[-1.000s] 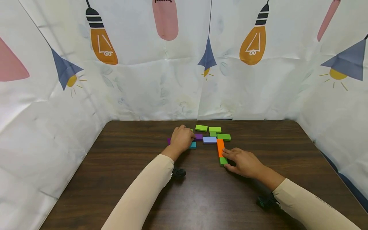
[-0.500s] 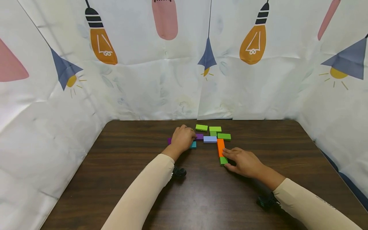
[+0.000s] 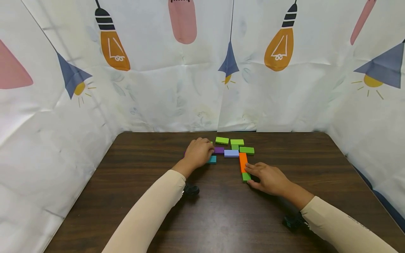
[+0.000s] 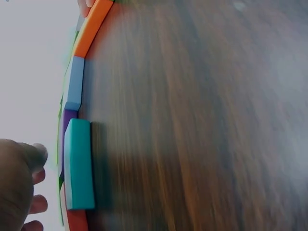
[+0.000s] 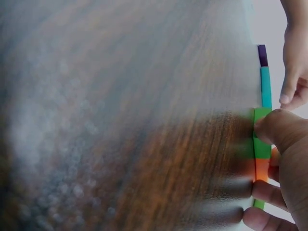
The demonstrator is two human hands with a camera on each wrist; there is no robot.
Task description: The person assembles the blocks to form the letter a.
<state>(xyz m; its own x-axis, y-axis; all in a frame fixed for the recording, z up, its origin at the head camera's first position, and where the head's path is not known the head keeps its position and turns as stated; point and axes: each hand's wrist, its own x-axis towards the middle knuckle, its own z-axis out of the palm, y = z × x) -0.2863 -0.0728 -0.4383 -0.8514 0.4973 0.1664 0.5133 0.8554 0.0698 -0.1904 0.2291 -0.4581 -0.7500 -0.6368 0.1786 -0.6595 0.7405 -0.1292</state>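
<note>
Lot: flat rect. blocks, var. colours, on dk. wood tabletop. Orange block lay just R of centre, head frame; green block at its lower end; blue block at its upper L; then purple block, w/ teal block below, and lime block above.

Hands: R hand, lower R of centre, spread, fingertips touching R edges of orange & green. L hand, centre, fingers loosely bent over purple/teal; nothing seen between them.

Handling (est.): light, stiff, smooth-faced, prob. slid easily; not fragile. Best hold: thumb & finger across long sides, nr. middle; neighbours likely to be nudged.

Obscured: blocks under L hand mostly hidden; L fingertip contact n/k. Red block cut off, bottom of L wrist frame. R wrist frame hazy, blocks squeezed along R edge; material n/k.
</note>
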